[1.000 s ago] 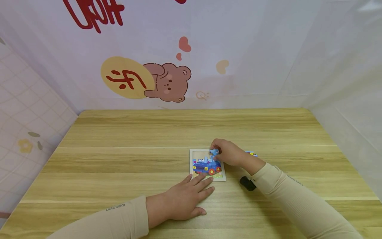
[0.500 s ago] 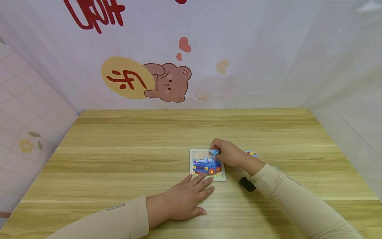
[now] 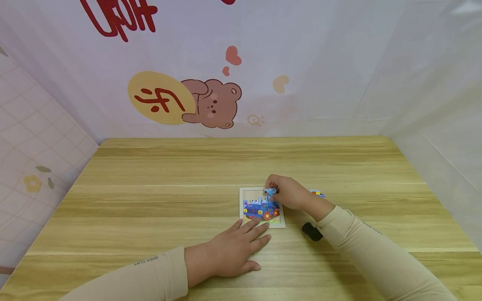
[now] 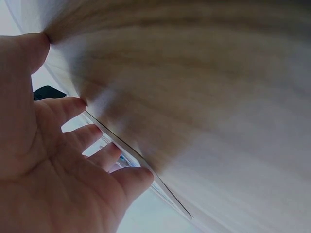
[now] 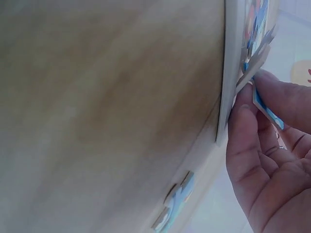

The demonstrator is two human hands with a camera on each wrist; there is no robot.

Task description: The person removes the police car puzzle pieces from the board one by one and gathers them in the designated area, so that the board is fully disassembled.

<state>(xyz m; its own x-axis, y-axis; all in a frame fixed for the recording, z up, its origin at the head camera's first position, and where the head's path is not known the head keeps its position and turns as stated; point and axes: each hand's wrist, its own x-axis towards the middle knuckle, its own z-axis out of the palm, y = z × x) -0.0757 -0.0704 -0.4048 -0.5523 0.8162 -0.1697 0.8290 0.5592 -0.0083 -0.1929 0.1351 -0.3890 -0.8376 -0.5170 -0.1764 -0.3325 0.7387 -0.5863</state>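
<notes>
Over the puzzle board [image 3: 249,203], right hand [image 3: 289,193] pinches piece [image 3: 269,192].

Right hand [image 3: 288,193] with blue piece [image 3: 269,192] barely shifted over puzzle board [image 3: 262,207]; no other change

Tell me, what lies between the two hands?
In the head view, the puzzle board lies between the left hand and the right hand, which pinches a blue piece.
</notes>
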